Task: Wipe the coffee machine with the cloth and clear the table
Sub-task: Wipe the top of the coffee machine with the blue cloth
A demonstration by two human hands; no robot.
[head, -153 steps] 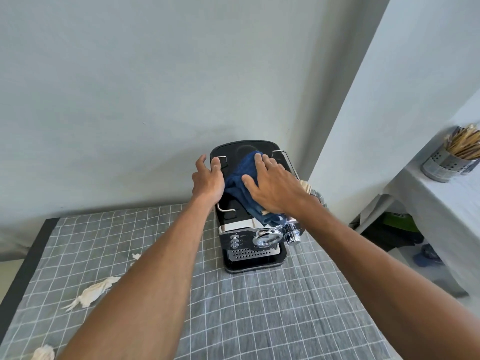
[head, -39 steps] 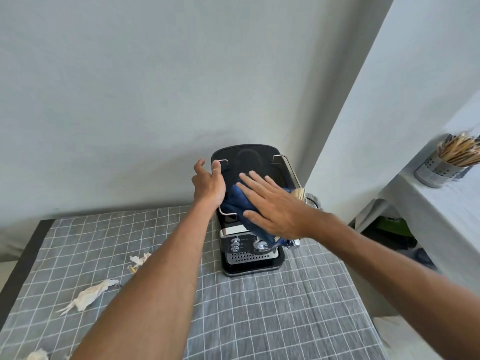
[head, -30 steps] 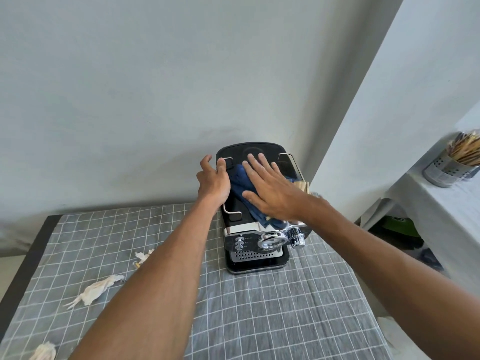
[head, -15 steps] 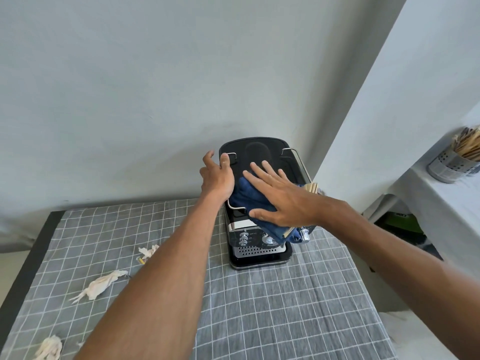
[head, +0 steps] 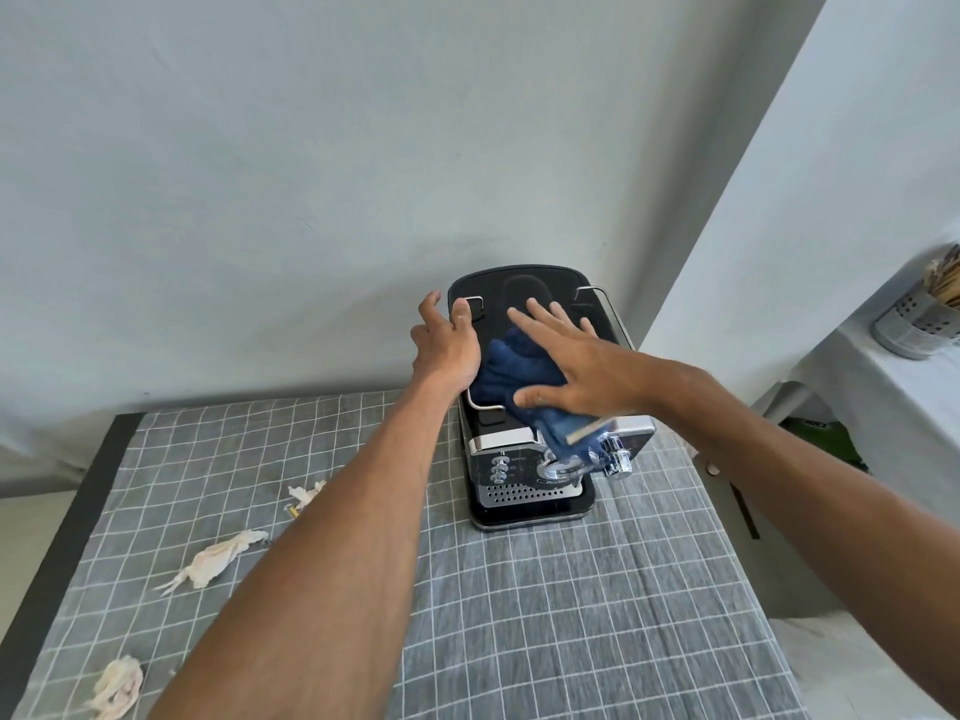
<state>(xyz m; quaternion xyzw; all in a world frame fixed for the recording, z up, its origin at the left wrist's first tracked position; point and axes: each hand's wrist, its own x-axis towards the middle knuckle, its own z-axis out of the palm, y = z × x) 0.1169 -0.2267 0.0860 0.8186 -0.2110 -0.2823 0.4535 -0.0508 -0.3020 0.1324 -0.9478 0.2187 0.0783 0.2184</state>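
Note:
A black and chrome coffee machine (head: 524, 480) stands at the far edge of the table against the wall. A dark blue cloth (head: 511, 374) lies bunched on its top, one end hanging over the front. My right hand (head: 576, 366) presses flat on the cloth with fingers spread. My left hand (head: 447, 345) grips the machine's top left edge by the wire rail. Crumpled white paper scraps (head: 218, 558) lie on the left part of the grey checked tablecloth (head: 571, 615).
More scraps lie near the machine (head: 306, 495) and at the front left corner (head: 117, 688). A plain wall rises right behind the machine. To the right, past the table edge, a second covered surface holds a metal utensil holder (head: 917, 324).
My right hand has slid the cloth back and forth over the machine's top, now toward the back again. My left hand has stayed on the left edge.

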